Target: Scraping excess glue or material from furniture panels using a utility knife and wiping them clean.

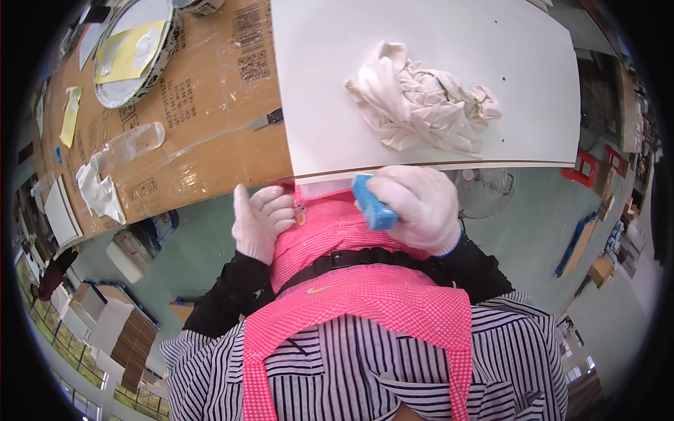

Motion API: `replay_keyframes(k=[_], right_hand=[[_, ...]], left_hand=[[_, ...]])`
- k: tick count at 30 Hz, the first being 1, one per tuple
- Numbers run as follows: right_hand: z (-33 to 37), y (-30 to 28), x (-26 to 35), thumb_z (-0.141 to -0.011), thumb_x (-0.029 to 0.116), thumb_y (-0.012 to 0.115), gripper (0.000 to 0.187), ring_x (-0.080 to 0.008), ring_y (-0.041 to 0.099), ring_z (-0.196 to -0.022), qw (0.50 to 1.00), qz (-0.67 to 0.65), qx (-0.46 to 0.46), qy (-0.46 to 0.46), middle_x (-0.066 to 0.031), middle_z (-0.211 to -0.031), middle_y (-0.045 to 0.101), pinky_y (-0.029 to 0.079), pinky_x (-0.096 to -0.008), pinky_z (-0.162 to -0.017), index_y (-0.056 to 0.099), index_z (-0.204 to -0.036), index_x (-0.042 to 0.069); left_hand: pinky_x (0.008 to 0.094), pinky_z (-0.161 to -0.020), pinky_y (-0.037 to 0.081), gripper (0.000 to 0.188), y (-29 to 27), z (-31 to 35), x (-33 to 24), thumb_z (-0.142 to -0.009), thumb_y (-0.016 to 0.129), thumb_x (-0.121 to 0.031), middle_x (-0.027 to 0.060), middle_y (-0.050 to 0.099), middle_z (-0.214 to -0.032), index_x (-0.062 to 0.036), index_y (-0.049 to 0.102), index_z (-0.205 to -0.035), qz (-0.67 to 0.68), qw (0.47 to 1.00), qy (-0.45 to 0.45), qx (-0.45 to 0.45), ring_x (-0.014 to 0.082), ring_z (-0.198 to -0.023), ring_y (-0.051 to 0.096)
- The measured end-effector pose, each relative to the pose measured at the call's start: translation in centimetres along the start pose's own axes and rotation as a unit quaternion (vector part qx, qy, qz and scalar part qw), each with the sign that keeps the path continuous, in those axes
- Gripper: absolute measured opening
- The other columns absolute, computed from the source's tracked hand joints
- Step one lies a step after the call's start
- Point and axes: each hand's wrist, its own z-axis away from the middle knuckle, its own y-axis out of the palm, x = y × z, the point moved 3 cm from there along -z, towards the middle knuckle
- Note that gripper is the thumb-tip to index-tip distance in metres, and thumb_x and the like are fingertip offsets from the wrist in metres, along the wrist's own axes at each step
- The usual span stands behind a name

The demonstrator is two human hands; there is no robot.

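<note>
My right hand (425,203), in a white knit glove, grips a small blue block (373,203) at the near edge of a white panel (323,91). The block's exact kind does not show. My left hand (262,219), gloved the same way, is empty, its fingers a little bent and the thumb apart. It hovers by the near edge of the cardboard (203,140), in front of my pink checked apron. A crumpled off-white cloth (421,105) lies on the panel beyond my right hand.
On the cardboard lie a scraper (265,120), a clear plastic bottle (133,144), a white rag (100,189) and a yellow sheet strip (71,116). A round tub (112,98) at the far left carries a smeared yellow sheet. Below the panel's edge stands a fan (488,193).
</note>
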Motion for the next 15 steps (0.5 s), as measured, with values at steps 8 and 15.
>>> replay_keyframes(k=[8, 15], right_hand=[[1.7, 0.4, -0.5, -0.071, 0.024, 0.079, 0.039, -0.0208, 0.068, -0.073, 0.997, 0.051, -0.045, 0.037, -0.0018, -0.093, 0.068, 0.052, -0.0349, -0.057, 0.068, -0.108, 0.016], [8.8, -7.5, -6.1, -0.075, 0.007, 0.085, 0.035, -0.0260, 0.069, -0.078, 0.949, 0.148, -0.223, 0.166, -0.0074, -0.097, 0.070, 0.057, -0.0343, -0.069, 0.068, -0.106, 0.009]], left_hand=[[0.0336, -0.062, 0.055, 0.080, -1.3, -0.2, -0.8, -0.104, 0.038, -0.072, 0.0156, 0.069, -0.097, 0.0025, 0.060, -0.121, 0.003, 1.000, 0.006, -0.027, 0.0243, -0.074, 0.064], [0.0335, -0.070, 0.055, 0.078, -2.1, -1.7, -2.1, -0.104, 0.036, -0.071, 0.0130, 0.067, -0.111, -0.0007, 0.059, -0.129, -0.022, 0.997, 0.038, -0.066, 0.0223, -0.085, 0.063]])
